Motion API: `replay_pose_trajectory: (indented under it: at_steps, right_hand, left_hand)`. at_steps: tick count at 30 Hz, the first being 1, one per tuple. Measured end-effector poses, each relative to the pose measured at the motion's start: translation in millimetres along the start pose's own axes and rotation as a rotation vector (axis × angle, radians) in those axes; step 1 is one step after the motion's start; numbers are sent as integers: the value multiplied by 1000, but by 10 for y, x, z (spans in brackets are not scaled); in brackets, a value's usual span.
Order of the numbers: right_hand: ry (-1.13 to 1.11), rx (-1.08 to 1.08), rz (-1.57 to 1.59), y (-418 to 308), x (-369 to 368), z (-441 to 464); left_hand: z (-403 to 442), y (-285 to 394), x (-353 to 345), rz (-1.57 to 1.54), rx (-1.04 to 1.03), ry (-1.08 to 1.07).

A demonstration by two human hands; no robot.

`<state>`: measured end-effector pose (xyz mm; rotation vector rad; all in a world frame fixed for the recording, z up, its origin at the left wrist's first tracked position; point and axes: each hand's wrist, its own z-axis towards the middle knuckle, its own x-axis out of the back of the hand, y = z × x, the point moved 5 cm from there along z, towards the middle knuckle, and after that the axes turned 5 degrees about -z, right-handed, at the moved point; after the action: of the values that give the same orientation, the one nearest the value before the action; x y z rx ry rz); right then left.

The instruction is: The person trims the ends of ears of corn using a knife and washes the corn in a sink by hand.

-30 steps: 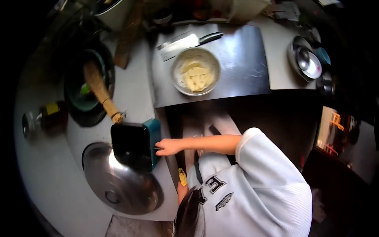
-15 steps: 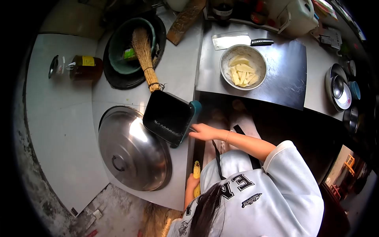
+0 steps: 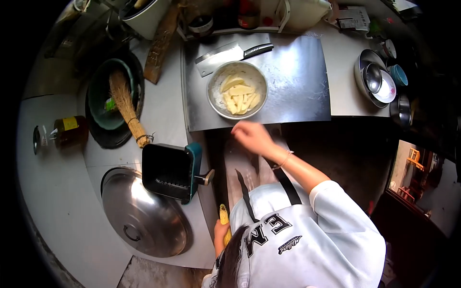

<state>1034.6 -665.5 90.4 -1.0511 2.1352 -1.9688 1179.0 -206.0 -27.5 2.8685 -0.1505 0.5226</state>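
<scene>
My left hand [image 3: 220, 234], low beside the counter edge, is closed around a yellow corn cob [image 3: 224, 222]; my body and hair partly hide both. My right hand [image 3: 253, 138] hovers just in front of a metal bowl [image 3: 262, 98] of pale cut strips [image 3: 238, 98]. Its fingers look loosely bent and a little blurred, with nothing seen in them. To the left of that hand, a black air fryer basket [image 3: 165, 165] with a teal front and a handle [image 3: 205, 177] rests at the counter edge, apart from both hands.
Behind the bowl lies a cleaver [image 3: 221, 57] on the metal worktop [image 3: 297, 81]. A large domed lid [image 3: 144, 211] and a straw brush [image 3: 126, 105] in a green basin [image 3: 98, 108] are at left. Stacked bowls [image 3: 367, 72] stand at right; a honey-coloured jar [image 3: 71, 132] is far left.
My right hand has moved from beside the basket's handle to just in front of the bowl. My left hand still holds the corn cob. The camera view has shifted right.
</scene>
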Motion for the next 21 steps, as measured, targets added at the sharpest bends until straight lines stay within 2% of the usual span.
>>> replay_pose_trajectory:
  at_steps: [1, 2, 4, 6, 8, 10, 12, 13, 14, 15, 16, 18, 19, 21]
  right_hand:
    - [159, -20, -60, 222, 328, 129]
    - [315, -30, -116, 388, 632, 320]
    - [399, 42, -385, 633, 1057, 758]
    - [539, 295, -641, 547, 1302, 1244]
    - [731, 396, -617, 429, 1324, 1502]
    - [528, 482, -434, 163, 955, 1289]
    - [382, 695, -424, -82, 720, 890]
    - [310, 754, -410, -46, 665, 756]
    - [286, 759, -394, 35, 654, 690]
    - [266, 643, -327, 183, 674, 679]
    - [245, 523, -263, 318, 702, 696]
    - [350, 397, -310, 524, 778, 777]
    - [347, 350, -297, 537, 794, 812]
    - [179, 397, -227, 418, 535, 649]
  left_hand:
    - [74, -24, -58, 6, -23, 27]
    - [-27, 270, -37, -76, 30, 12]
    - [160, 287, -114, -153, 33, 143]
    - [444, 284, -234, -419, 117, 110]
    - [474, 983, -173, -1174, 220, 172]
    - [658, 1597, -98, -1492, 235, -43]
    - [643, 1902, -45, -1436, 221, -92]
    - [549, 1885, -96, -1466, 246, -61]
    - [511, 1892, -82, -1331, 218, 28]
    - [503, 1887, -82, -1189, 190, 105]
    - [487, 1842, -147, -1199, 205, 114]
    - [370, 1685, -237, -1163, 231, 111]
    - [325, 1716, -234, -1190, 241, 122]
    - [319, 1719, -212, -1260, 251, 74]
